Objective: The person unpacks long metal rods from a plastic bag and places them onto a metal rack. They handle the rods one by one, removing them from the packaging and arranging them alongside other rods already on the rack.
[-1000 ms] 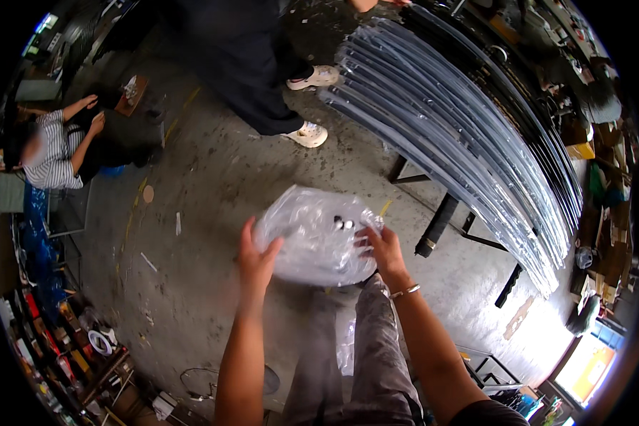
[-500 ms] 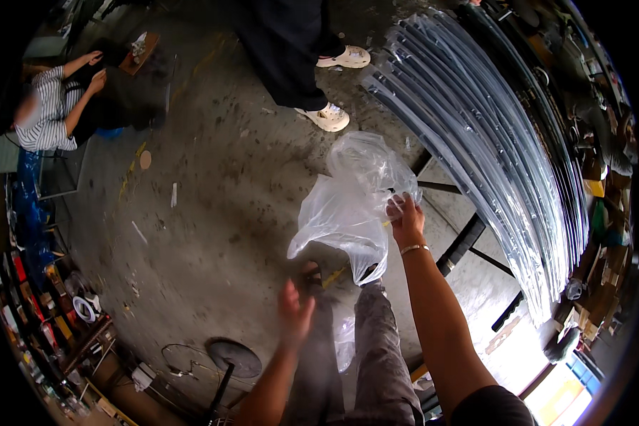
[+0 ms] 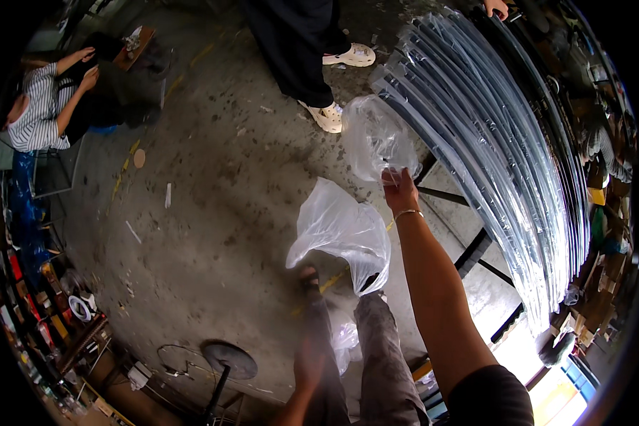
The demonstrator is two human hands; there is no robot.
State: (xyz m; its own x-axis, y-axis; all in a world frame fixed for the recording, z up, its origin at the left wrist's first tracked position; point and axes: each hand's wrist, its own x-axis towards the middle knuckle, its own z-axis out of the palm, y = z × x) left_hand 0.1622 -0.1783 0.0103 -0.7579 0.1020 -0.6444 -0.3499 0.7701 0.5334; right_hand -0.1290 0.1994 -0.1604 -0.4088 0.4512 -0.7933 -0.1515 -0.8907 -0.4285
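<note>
My right hand (image 3: 401, 190) is closed on the lower end of a see-through plastic bag (image 3: 378, 138), which puffs out ahead of the fingers. Below it, a second, whiter plastic bag (image 3: 339, 226) spreads above the floor by my feet, apart from my right hand. My left hand (image 3: 309, 363) hangs low beside my left leg, smeared by motion, so its fingers cannot be made out. Between my lower legs lies more crumpled plastic (image 3: 345, 341).
Long dark strips in plastic sleeves (image 3: 486, 142) lie on a black-legged rack at right. A co-worker's hand (image 3: 497, 8) touches their far end. Another person's legs (image 3: 302, 57) stand ahead; a seated person (image 3: 39, 110) is far left. A round-based stand (image 3: 231, 359) is lower left.
My right hand has moved forward with the see-through bag, which has drawn away from the whiter one. My left hand has dropped nearer my leg. A co-worker's hand has come further into view at the strips.
</note>
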